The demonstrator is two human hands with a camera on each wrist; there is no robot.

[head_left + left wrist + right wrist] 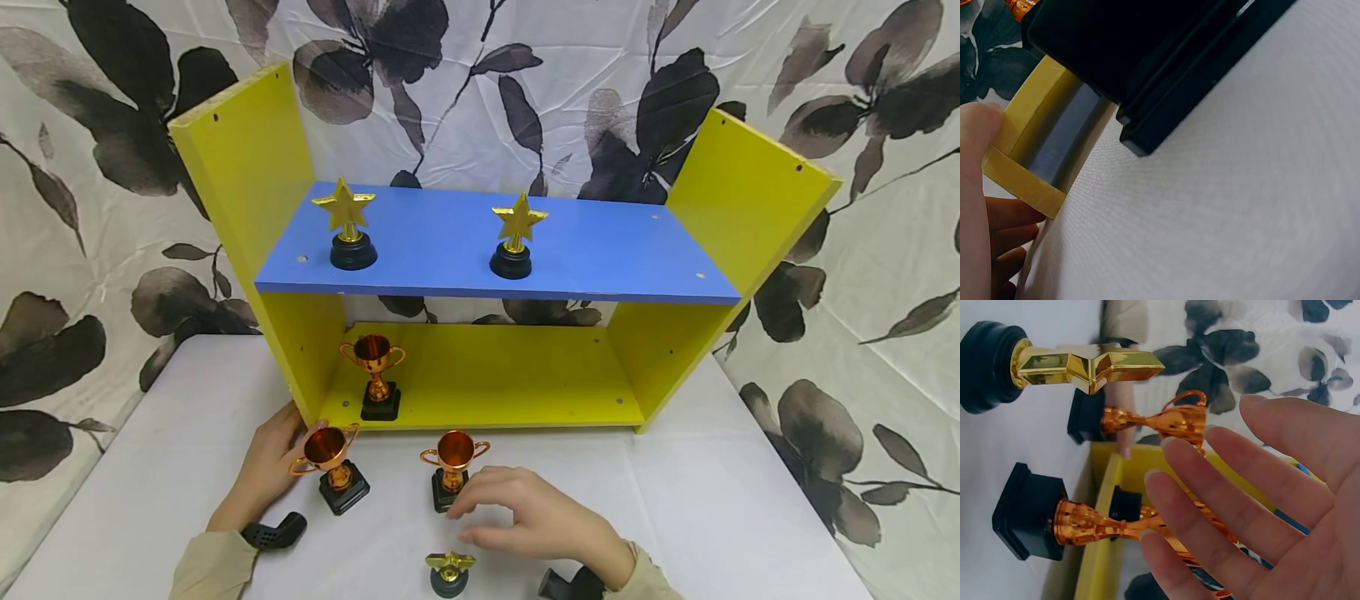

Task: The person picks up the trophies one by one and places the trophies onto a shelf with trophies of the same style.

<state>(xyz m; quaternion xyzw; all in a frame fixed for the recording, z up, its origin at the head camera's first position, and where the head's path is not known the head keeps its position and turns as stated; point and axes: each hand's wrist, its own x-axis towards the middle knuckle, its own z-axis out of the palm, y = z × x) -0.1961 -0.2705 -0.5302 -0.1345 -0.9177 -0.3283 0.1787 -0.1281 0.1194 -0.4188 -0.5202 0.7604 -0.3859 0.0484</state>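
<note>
The left hand [279,450] is gripping the yellow-and-blue shelf [510,379] near its corner; the right hand [528,514], fingers spread, is hovering beside a bronze trophy cup [454,452] and gold star trophy [449,575] standing on the table [697,517].

The head view is bright and evenly lit, both wrist views dimmer.

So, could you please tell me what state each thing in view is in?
Shelf: standing upright
Left star: upright on the blue board
Right star: upright on the blue board
Near star: upright on the table
Inner cup: upright inside the shelf
Left cup: upright on the table
Right cup: upright on the table
Left hand: gripping the shelf's corner
Right hand: holding nothing
Cloth: hanging, creased
</note>
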